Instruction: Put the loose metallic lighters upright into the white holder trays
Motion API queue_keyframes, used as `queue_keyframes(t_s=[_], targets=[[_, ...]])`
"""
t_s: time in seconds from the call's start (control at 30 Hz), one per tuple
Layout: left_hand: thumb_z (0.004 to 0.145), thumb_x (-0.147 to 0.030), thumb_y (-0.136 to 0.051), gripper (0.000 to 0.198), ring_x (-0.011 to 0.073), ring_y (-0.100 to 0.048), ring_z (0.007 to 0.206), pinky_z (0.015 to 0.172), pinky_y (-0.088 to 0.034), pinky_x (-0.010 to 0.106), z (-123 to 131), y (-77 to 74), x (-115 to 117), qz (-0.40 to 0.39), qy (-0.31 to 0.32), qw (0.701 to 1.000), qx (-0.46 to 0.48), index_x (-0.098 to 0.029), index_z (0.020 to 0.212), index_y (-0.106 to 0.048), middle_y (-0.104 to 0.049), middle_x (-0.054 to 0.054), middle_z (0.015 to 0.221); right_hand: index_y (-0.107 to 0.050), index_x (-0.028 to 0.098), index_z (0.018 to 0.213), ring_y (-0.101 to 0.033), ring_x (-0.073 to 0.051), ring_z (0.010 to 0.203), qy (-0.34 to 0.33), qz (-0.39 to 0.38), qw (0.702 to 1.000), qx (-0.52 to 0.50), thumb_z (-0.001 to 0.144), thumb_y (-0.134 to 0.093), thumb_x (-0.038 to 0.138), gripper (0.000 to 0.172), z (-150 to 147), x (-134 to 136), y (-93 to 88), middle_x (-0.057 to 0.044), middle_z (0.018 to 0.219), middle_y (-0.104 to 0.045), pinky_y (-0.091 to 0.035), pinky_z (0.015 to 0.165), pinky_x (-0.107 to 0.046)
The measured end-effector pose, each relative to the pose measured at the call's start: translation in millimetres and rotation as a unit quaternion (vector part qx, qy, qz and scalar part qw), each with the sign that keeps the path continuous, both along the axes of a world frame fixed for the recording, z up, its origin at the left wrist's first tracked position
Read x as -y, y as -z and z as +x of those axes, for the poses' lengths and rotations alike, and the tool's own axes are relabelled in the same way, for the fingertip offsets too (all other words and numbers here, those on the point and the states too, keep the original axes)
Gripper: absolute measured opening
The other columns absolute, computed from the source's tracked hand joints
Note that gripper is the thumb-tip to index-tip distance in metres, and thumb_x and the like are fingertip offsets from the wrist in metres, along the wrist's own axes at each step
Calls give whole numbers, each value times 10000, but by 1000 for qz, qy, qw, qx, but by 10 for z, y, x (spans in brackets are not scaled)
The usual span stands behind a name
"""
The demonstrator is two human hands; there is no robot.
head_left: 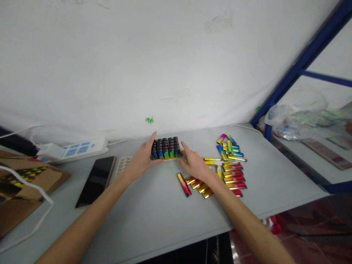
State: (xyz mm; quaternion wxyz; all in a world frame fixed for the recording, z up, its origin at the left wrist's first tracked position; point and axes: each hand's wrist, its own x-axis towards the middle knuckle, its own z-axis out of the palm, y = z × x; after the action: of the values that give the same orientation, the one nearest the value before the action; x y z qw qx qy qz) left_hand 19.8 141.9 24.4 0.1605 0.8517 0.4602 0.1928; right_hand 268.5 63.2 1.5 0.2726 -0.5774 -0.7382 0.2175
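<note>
- A grey table is set against a scuffed white wall; a blue shelf frame stands well to the right of the fingers.
- A block of lighters is held between the two sets of fingertips, near the table's far edge.
- The left hand is laid against the block's left end with its fingers stretched out, not clenched; the right hand is pressed to the block's right end in the same way.
- The block's long axis runs from left to right, along the wall; its lighters stand upright, black caps pointing up.
- Loose lighters lie flat just right of the right-hand fingers, mostly lengthwise left to right, a few slanted.
- A phone and a power strip lie left of the left-hand fingers.
- A white tray is partly hidden behind the left wrist, and some loose lighters are covered by the right hand.
- A cardboard box is cut off by the left edge; a plastic bag on the shelf is too blurred for its contents to be made out.
</note>
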Motion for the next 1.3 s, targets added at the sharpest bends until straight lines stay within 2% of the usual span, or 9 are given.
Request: queue_keyframes(t_s=[0.27, 0.43, 0.6, 0.73, 0.87, 0.97, 1.03, 1.13, 1.3], targets=[[853, -532, -747, 1133, 410, -601, 1362, 1126, -473, 551, 115, 37, -340, 0, 14, 1000, 28, -129, 1699, -111, -598, 257, 1474, -94, 15, 1666, -455, -365, 1488, -11, 64, 996, 60, 978, -559, 199, 850, -25, -105, 99, -327, 1576, -469, -389, 1217, -580], [829, -559, -767, 1141, 426, -615, 1344, 1111, -485, 548, 188, 48, -541, -2, 10, 1000, 28, -101, 1678, -158, -600, 278, 1466, -142, 67, 1665, -545, -354, 1385, 17, 73, 993, 89, 1008, -534, 235, 783, 77, -76, 113, -288, 1474, -572, -428, 1168, -578], [826, -578, -766, 1189, 413, -580, 1394, 1145, -458, 546, 170, 17, -519, -13, 20, 999, 38, -114, 1686, -91, -545, 282, 1533, -290, 58, 1625, -590, -343, 1303, 26, 55, 990, 125, 1009, -556, 221, 690, 155, -29, 53, -255, 1393, -624, -442, 1156, -544], [807, -614, -767, 1215, 382, -427, 1531, 1232, -376, 526, -139, -94, -337, 16, 8, 1000, 1, -134, 1691, -86, -364, 263, 1681, -530, 140, 1477, -585, -332, 1298, 41, 51, 987, 144, 1002, -628, 254, 499, 260, -10, -70, -210, 1404, -618, -455, 1139, -522], [748, -727, -774, 1053, 417, -489, 1474, 1221, -395, 556, -720, -169, -111, -2, 6, 995, -101, -157, 1570, -443, -522, 202, 1592, -645, 158, 1334, -635, -331, 1186, 58, 18, 984, 166, 975, -714, 354, 415, 441, 58, -204, -179, 1269, -661, -499, 1062, -492], [819, -742, -701, 831, 399, -552, 1416, 1186, -435, 598, -1061, -133, -19, -10, 18, 994, -107, -227, 1459, -577, -608, 125, 1527, -692, 172, 1258, -666, -319, 1105, 58, -15, 981, 183, 920, -792, 366, 403, 579, 117, -245, -162, 1187, -687, -516, 1003, -455], [841, -736, -668, 738, 399, -627, 1327, 1147, -476, 605, -1145, -93, -2, -30, 19, 993, -110, -234, 1382, -653, -678, 116, 1436, -727, 182, 1176, -681, -301, 1039, 51, -36, 981, 186, 892, -823, 367, 352, 648, 143, -260, -146, 1130, -705, -523, 953, -420], [859, -729, -644, 678, 389, -690, 1218, 1114, -513, 574, -1040, -54, 17, -47, 31, 992, -109, -239, 1321, -717, -721, 123, 1346, -760, 204, 1052, -694, -266, 959, 24, -61, 983, 173, 901, -812, 402, 255, 698, 158, -299, -107, 1035, -724, -521, 878, -364], [863, -733, -665, 704, 385, -641, 1281, 1130, -501, 561, -488, 18, 178, -44, 79, 995, -51, -245, 1368, -701, -699, 146, 1375, -765, 206, 978, -690, -237, 882, 7, -85, 984, 155, 892, -815, 372, 194, 686, 137, -364, -77, 975, -742, -501, 783, -316]])
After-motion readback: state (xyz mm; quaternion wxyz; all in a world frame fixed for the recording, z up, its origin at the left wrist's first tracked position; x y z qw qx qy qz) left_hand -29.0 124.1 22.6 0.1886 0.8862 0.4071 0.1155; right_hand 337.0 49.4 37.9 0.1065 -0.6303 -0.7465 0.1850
